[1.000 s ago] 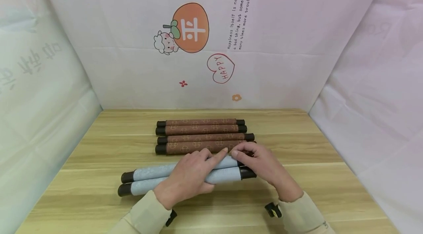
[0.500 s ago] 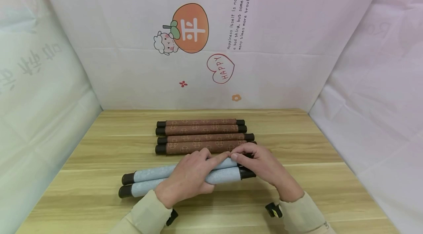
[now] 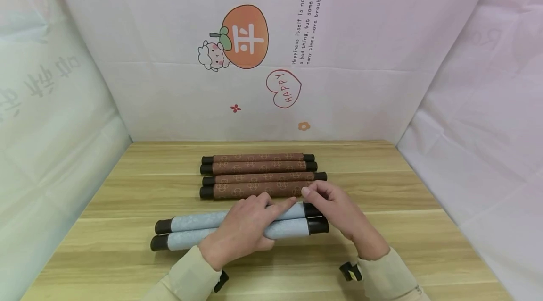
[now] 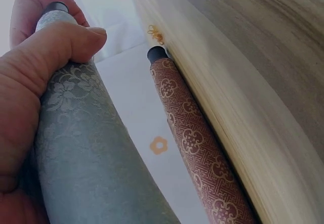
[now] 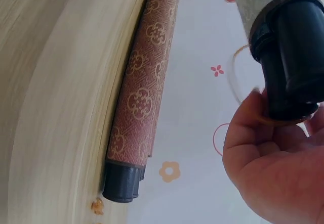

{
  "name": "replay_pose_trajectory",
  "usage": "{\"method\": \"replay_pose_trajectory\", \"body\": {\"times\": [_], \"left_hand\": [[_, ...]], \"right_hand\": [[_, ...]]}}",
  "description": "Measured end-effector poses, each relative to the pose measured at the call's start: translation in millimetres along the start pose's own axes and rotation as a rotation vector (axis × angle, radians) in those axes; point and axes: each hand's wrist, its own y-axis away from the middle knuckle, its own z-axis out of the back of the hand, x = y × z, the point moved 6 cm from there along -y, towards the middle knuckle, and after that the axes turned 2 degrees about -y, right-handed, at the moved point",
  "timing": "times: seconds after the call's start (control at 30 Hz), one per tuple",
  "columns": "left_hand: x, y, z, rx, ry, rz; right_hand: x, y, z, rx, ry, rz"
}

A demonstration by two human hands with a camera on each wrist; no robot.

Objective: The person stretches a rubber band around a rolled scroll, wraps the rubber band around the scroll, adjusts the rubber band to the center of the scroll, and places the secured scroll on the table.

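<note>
A pale blue brocade scroll (image 3: 288, 229), rolled in from both ends into two side-by-side rolls, lies slanted in front of me. My left hand (image 3: 242, 228) grips it across the middle, thumb along the near roll and index finger stretched toward the right end. At that end, black knobs (image 5: 304, 42) stick out. My right hand (image 3: 339, 206) is curled there with thumb and index finger together. In the right wrist view, a thin brown band (image 5: 234, 75) loops out beside the roll and passes below the knobs, pinched in the right fingers.
Behind lie two brown patterned scrolls, the nearer one (image 3: 259, 189) close to the blue rolls and the farther one (image 3: 260, 167) past it. The wood-grain table (image 3: 403, 225) is walled by white printed sheets (image 3: 348, 98) at the back and sides.
My right fingertips have shifted slightly right and away from the left index finger, baring more of the black knobs. The left hand and the blue scroll have barely moved.
</note>
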Motion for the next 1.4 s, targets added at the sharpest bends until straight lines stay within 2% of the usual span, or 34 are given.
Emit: {"method": "replay_pose_trajectory", "body": {"times": [0.17,0.33,0.47,0.67,0.87,1.07,1.23,1.4], "left_hand": [[-1.9,-0.1,-0.4,-0.003,0.002,-0.012],[-4.5,0.4,-0.2,-0.001,0.013,-0.020],[-5.9,0.6,-0.3,0.001,0.013,-0.026],[-6.3,1.3,0.9,0.001,0.018,-0.028],[-3.9,2.8,3.2,0.007,0.024,-0.017],[-0.1,4.2,2.7,0.037,0.038,0.004],[1.8,5.0,2.8,0.046,0.035,0.014],[3.4,5.9,4.2,0.040,0.028,0.019]], "right_hand": [[-5,-4,4,-0.055,-0.175,-0.025],[-9,-6,9,-0.110,-0.263,-0.053],[-13,-7,11,-0.106,-0.332,-0.064],[-14,-6,12,-0.070,-0.499,-0.043],[-18,-5,14,-0.054,-0.512,-0.079],[-21,-5,13,0.011,-0.543,-0.133],[-23,-4,15,0.051,-0.607,-0.128],[-27,-4,17,0.055,-0.637,-0.124]]}}
